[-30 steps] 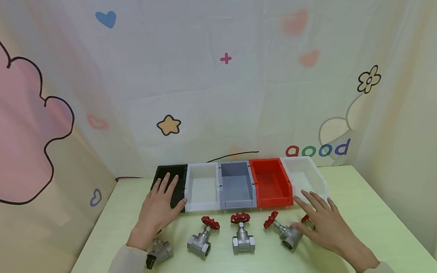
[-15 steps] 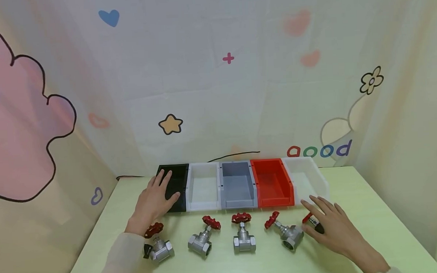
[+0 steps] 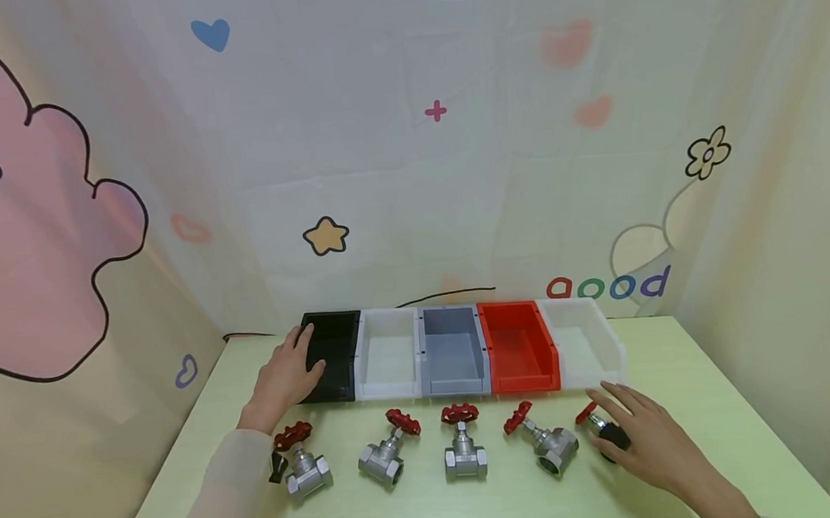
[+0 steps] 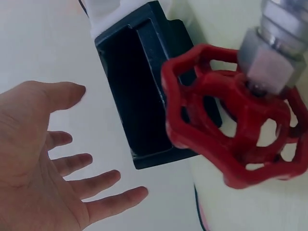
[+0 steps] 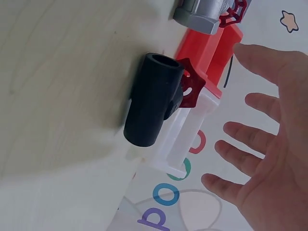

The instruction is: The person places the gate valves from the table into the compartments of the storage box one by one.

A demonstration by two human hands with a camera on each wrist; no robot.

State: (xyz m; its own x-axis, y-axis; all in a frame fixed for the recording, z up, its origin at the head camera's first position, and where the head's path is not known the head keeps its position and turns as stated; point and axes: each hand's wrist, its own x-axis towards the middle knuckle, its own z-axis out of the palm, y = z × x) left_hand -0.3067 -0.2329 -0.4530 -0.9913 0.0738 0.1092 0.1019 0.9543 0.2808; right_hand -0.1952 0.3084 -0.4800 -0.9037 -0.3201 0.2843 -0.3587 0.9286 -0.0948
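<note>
Printed curtain (image 3: 375, 152) behind a pale tabletop (image 3: 398, 515), bins and valves between

At lower right of the head view, the black valve (image 3: 614, 437) lies on the tabletop, in front of the right-hand white bin (image 3: 615, 374). The right hand (image 3: 652, 440) is just beside and above it, partly covering the black body; its fingers are extended and grasp nothing. Toward lower left, the left hand (image 3: 281, 379) is also free, fingers spread over the outer edge of the black bin (image 3: 337, 384); whether it touches the rim I cannot tell.

To pick the valve up well, the palm would best come down over the thick black barrel, with thumb and fingers on opposite sides, leaving the thin stem and red handwheel (image 3: 586, 413) unstrained. A firm wrap should suit the smooth, round barrel, which might otherwise roll.

Its handwheel points to upper left in the head view. The right wrist view shows the barrel's long axis running from upper right to lower left, nearer vertical than level, its hollow mouth uppermost and the handwheel out to the right, square to the barrel as far as can be judged.
</note>
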